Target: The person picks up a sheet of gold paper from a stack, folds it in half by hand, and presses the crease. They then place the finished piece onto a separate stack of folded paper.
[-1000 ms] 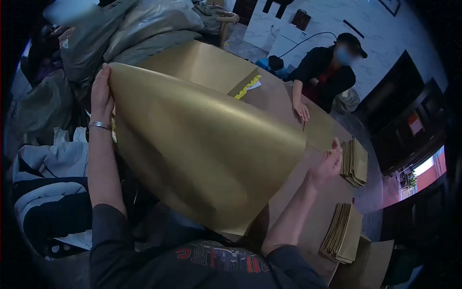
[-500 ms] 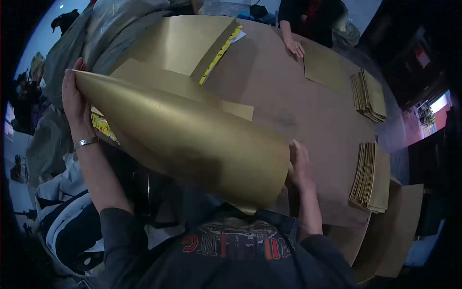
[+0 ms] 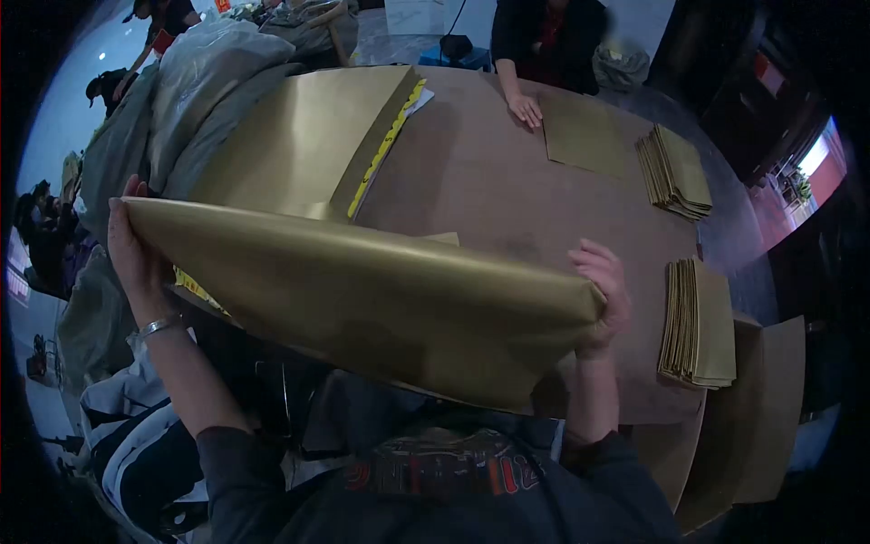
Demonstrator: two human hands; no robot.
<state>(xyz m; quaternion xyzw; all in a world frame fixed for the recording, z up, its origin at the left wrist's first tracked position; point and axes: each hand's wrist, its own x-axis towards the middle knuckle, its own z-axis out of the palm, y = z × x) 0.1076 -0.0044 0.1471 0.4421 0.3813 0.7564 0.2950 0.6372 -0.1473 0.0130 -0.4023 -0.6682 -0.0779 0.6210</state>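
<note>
A large sheet of gold paper stretches between my two hands, bent over along its top edge and hanging toward my body. At its left corner my left hand, with a metal bracelet at the wrist, is closed on the edge. My right hand grips the right end, where the paper is creased; part of its fingers is behind the sheet. Beyond it, a stack of large gold sheets with a yellow printed edge lies on the table. A small piece of gold paper shows just above the held sheet.
Two bundles of folded gold paper, a far one and a near one, stand on the brown table at right. Across it, another person's hand rests beside a flat gold sheet. An open cardboard box is at lower right.
The sheet has gone from a wide rolled curve to a flatter, stretched fold. My right hand has moved up and right with its end; my left hand sits lower in view.
</note>
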